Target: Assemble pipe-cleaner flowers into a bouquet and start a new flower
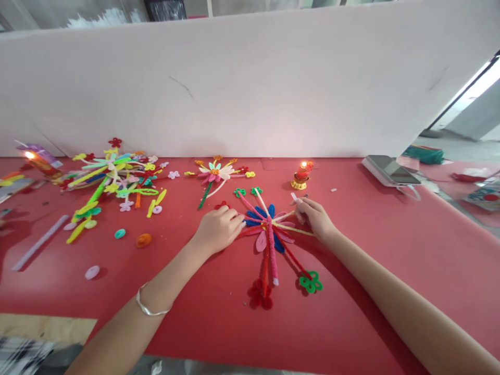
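Note:
A large flower of pipe cleaners (270, 234) lies on the red tabletop, with blue and pink petals and long red, pink and pale yellow stems. Green (311, 282) and dark red (260, 295) small flowers tip some stems. On its left side, my left hand (221, 229) has its fingers closed on the stems. To the right, my right hand (314, 216) pinches a small whitish piece (295, 198) beside the tip of a pale yellow stem. Whether those fingers also grip the stem is hidden.
A lit red candle (304, 172) on a gold base stands behind the flower; another lit candle (37, 160) leans at far left. A smaller finished flower (214, 174) and a heap of colourful pipe-cleaner pieces (117, 174) lie left. A phone-like device (391, 171) rests right, before a white panel (250, 83).

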The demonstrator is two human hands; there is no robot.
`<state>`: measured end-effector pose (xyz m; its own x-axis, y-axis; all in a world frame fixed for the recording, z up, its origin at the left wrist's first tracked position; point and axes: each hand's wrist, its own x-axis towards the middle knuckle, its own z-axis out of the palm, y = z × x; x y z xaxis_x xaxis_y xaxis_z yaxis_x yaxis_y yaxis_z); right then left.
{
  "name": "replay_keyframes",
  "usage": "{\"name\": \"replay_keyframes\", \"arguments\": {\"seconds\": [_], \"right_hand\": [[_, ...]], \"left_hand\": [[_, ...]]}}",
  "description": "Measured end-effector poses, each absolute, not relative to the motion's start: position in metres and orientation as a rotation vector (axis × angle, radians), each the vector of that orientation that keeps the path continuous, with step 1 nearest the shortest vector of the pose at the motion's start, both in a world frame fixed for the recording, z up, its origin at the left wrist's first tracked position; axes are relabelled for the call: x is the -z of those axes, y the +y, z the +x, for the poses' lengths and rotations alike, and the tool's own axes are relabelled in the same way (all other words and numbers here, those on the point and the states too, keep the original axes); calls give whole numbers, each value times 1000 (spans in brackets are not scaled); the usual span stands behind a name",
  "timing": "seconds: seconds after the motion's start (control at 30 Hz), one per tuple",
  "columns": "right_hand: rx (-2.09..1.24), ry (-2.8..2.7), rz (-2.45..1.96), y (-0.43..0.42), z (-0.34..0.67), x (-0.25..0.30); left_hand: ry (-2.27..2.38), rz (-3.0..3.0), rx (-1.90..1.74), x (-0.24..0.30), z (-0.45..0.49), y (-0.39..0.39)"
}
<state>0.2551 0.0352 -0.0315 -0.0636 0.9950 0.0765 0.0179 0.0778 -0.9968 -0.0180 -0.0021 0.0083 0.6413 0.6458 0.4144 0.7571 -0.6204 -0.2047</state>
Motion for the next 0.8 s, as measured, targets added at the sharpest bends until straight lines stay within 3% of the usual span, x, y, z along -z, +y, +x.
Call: {"name": "replay_keyframes", "arguments": {"seconds": [0.17, 0.5, 0.8], "right_hand": [[-1410, -1126, -999, 39, 271, 26], [-1545, -1106, -966, 47, 293, 21], [-1685, -1929, -1198, 28, 307, -13]], "left_hand": [[-1291, -2396, 448, -12, -39, 12], [-1393, -2409, 397, -8, -53, 22], [-1341, -2490, 466, -9, -46, 19]]}}
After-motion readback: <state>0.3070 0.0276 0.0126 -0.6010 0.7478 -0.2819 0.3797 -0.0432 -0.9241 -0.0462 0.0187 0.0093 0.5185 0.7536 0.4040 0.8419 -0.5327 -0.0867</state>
